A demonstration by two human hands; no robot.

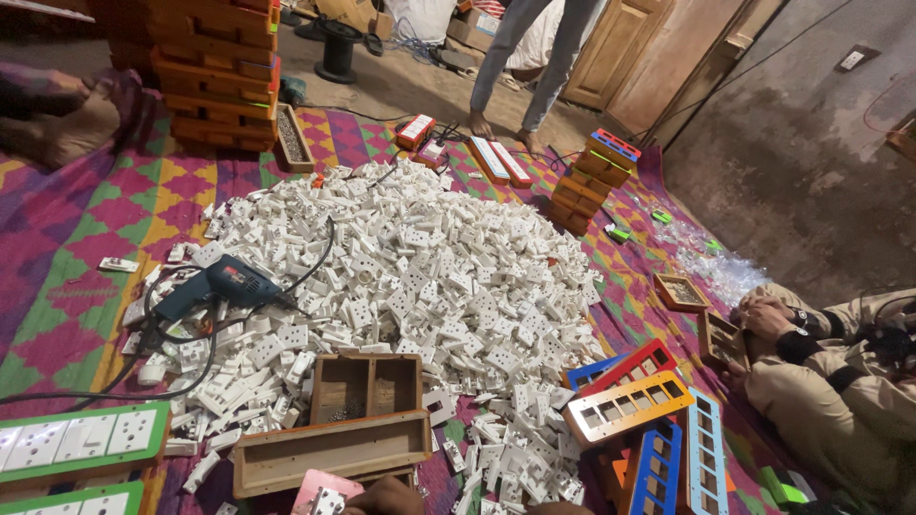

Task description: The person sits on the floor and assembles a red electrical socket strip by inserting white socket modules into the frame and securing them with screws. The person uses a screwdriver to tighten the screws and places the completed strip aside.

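At the bottom edge only a sliver of the person's hand (385, 498) shows, so I cannot tell whether its grip is clenched or released, nor which hand it is. Touching its left side lies a pink plate (322, 491) (a white socket piece sits on it), and just above stands a long wooden tray (330, 456). Beyond spreads the heap of white sockets (420, 267), a blue drill (221, 284) up-left

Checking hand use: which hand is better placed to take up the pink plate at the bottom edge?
Left, probably: the left hand lies right beside the pink plate; the right hand barely shows, farther off.
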